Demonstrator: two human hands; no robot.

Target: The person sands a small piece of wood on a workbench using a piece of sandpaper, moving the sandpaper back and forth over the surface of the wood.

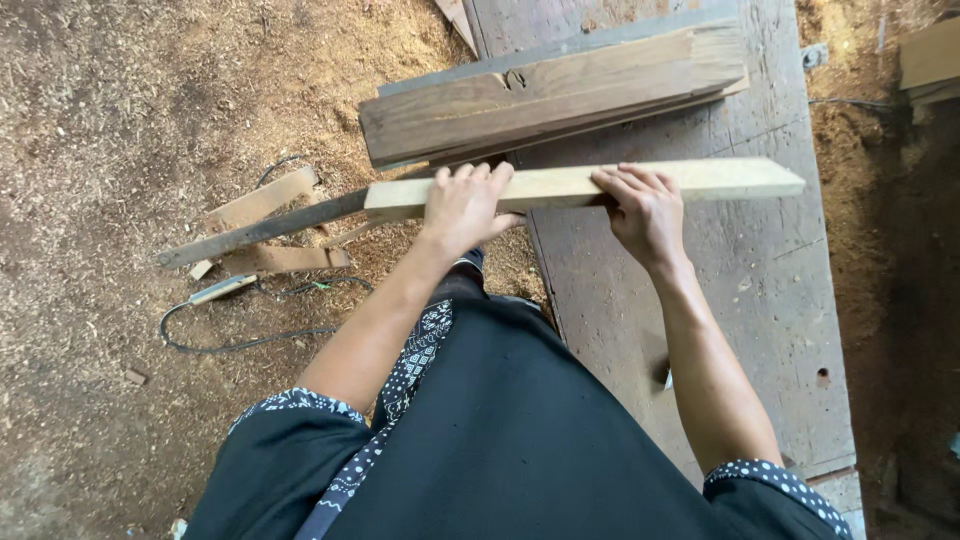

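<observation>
Both hands grip the pale wood strip (585, 187), the left hand (462, 208) near its end, the right hand (645, 212) at the middle. It lies across the worn table (770, 300), just in front of stacked darker planks (550, 95), overhanging the sawdust floor (130, 120). It looks barely positioned; nothing cut yet.

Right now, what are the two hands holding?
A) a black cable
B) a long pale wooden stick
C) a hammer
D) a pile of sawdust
B: the left hand and the right hand both grip the long pale wooden stick, which lies across the grey workbench; the black cable lies untouched on the sawdust floor.
</observation>
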